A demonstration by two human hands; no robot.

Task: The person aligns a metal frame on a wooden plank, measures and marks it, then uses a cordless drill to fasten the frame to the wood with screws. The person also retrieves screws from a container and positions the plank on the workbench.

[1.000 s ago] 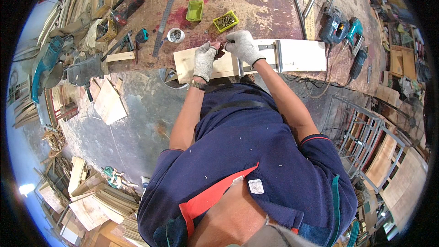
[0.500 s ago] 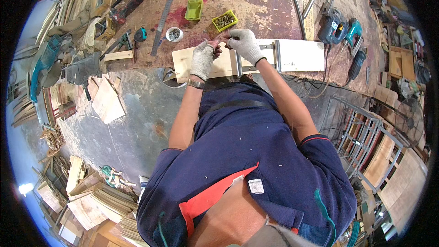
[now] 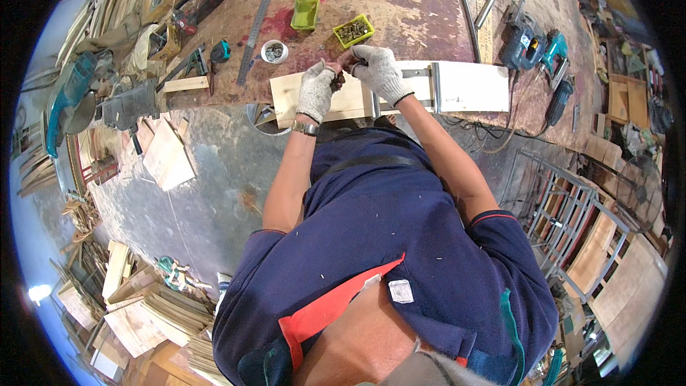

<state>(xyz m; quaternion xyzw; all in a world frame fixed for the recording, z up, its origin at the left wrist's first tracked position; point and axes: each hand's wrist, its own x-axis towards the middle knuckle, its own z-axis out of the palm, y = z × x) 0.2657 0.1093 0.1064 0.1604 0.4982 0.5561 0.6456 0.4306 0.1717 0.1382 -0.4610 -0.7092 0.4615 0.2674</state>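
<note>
My left hand [image 3: 317,90] and my right hand [image 3: 379,72] wear pale knitted gloves with bare fingertips. Their fingertips come together above the left half of a light wooden board [image 3: 284,97]. Both hands are closed in a pinch; whatever lies between the fingers is too small to make out. Metal rails [image 3: 436,86] are fixed across the board to the right of my right hand. Just beyond my fingers sits a yellow-green tray [image 3: 353,31] of small brass-coloured screws. A white cup [image 3: 274,52] with small metal pieces stands beyond my left hand.
A second green tray [image 3: 305,13] and a long metal ruler [image 3: 262,22] lie farther back. Power tools [image 3: 524,43] with cords are at the right, near a tubular metal frame [image 3: 468,0]. At the left are a tape measure [image 3: 220,51] and a circular saw [image 3: 75,93].
My right hand has shifted slightly left, and its fingertips now meet those of my left hand. Board, trays and tools keep their places.
</note>
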